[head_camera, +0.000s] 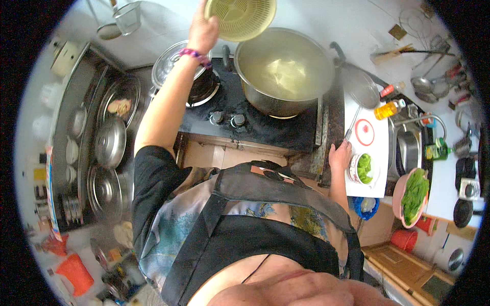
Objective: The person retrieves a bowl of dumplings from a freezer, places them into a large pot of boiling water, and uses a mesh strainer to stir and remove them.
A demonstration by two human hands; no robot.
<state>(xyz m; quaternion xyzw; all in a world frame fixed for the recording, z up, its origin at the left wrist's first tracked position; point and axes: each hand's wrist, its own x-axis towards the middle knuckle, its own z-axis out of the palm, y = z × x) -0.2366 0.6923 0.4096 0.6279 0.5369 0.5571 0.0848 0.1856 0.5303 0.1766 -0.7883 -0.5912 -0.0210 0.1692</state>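
Observation:
Raised at the top of the view, my left hand [203, 32] grips the rim of a yellow-green slotted plastic basket [245, 17]. Just below the basket, a large steel stockpot [275, 105] stands on the black gas stove [214, 132], with cloudy, steaming liquid inside. To the right, my right hand [340, 156] is closed around the handle end of a long wire-mesh skimmer [359, 90]. The skimmer's head is near the pot's right handle. Beside that hand sits a patterned white bowl [352, 168] holding green leaves [365, 168].
A glass lid [164, 72] lies by the left burner. On the white board [367, 191] are a red-rimmed lid [364, 132] and an oil bottle [386, 110]. A sink [409, 143] and a pink basin [399, 199] of leafy greens are farther right. Steel pans [110, 143] line the left.

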